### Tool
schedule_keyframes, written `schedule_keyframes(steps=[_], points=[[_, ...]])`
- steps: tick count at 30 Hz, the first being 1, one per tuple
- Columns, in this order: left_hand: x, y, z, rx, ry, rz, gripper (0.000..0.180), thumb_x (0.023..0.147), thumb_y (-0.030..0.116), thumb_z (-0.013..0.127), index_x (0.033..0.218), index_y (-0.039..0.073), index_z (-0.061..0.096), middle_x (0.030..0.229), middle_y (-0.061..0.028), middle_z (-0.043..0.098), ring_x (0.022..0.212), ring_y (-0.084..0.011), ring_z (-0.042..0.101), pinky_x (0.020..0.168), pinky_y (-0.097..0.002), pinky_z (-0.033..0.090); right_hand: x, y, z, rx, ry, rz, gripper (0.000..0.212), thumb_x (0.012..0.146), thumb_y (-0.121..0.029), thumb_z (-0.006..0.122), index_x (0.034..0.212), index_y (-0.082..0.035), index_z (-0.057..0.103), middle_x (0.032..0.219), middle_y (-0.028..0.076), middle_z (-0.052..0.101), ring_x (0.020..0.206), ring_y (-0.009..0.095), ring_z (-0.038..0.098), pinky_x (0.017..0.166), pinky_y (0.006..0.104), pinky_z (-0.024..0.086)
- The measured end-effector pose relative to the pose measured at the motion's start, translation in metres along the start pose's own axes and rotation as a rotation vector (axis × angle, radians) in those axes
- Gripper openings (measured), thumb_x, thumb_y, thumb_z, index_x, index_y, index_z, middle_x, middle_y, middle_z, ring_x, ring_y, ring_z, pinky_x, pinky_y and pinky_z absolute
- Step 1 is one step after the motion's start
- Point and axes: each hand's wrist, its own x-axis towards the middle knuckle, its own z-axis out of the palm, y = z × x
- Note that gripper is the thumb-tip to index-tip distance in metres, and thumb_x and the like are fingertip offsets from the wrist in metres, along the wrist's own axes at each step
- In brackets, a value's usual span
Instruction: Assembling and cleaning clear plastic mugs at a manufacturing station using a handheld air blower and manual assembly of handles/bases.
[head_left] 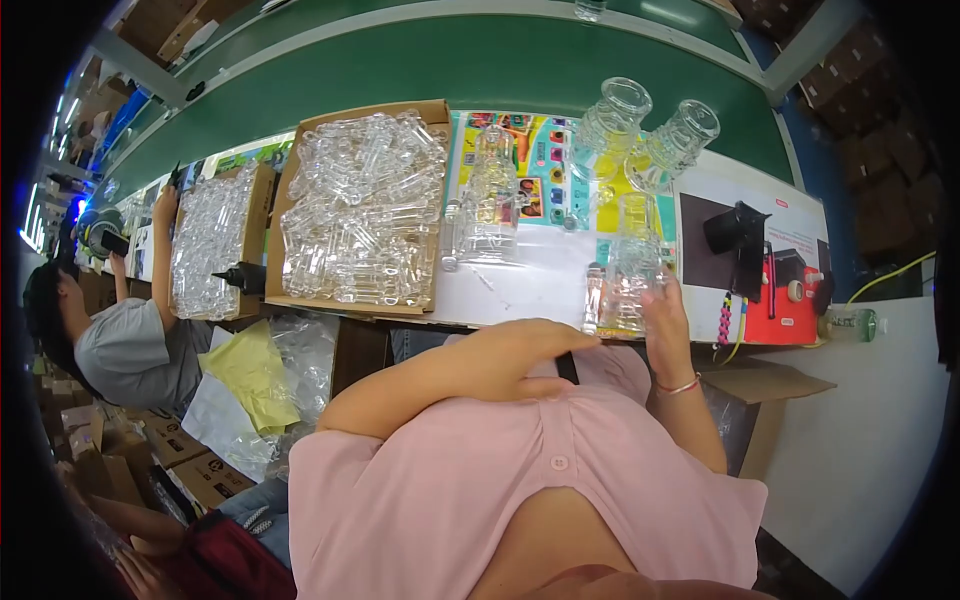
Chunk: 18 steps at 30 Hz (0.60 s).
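My left hand [535,358] is held in front of my pink shirt at the table's front edge, holding nothing, fingers stretched out and thumb apart. On the table's front edge, my right hand [667,322] wraps around the right side of an upright clear glass vessel [630,278]. A small clear glass tube [593,300] stands just left of that vessel. Behind it, two larger clear glass vessels with wide round rims, one [615,115] left and one [678,145] right, stand together. Another clear glass vessel [490,195] is farther left, with small glass tubes [450,235] beside it.
A cardboard tray [440,120] full of clear glass tubes lies left of the work spot, a second heap of glass tubes [208,240] beyond it. To the right are a black holder [738,235] and a tape roll [795,291]. A co-worker [140,340] sits at left.
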Motion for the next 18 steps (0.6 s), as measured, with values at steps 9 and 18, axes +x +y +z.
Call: schedule_keyframes(steps=[9, 18], points=[[-0.063, -0.014, -0.031, 0.146, 0.402, -0.194, 0.044, 0.072, 0.010, 0.067, 0.114, 0.004, 0.054, 0.110, -0.0123, 0.058, 0.102, -0.0270, 0.055, 0.088, -0.0341, 0.041, 0.006, -0.017, -0.014, -0.958, 0.162, -0.464, 0.053, 0.086, -0.018, 0.055, 0.129, 0.001, 0.030, 0.125, 0.016, 0.035, 0.109, 0.023, 0.044, 0.090, 0.0321, 0.038], [-0.142, -0.046, -0.065, 0.266, 1.344, -0.367, 0.003, 0.076, 0.002, 0.064, 0.077, 0.000, 0.062, 0.070, -0.0035, 0.056, 0.062, -0.0093, 0.049, 0.057, -0.0197, 0.037, 0.073, -0.029, -0.082, -0.598, 0.616, -0.652, 0.067, 0.080, -0.002, 0.062, 0.131, 0.002, 0.019, 0.130, 0.018, 0.034, 0.120, 0.026, 0.038, 0.101, 0.0344, 0.031]])
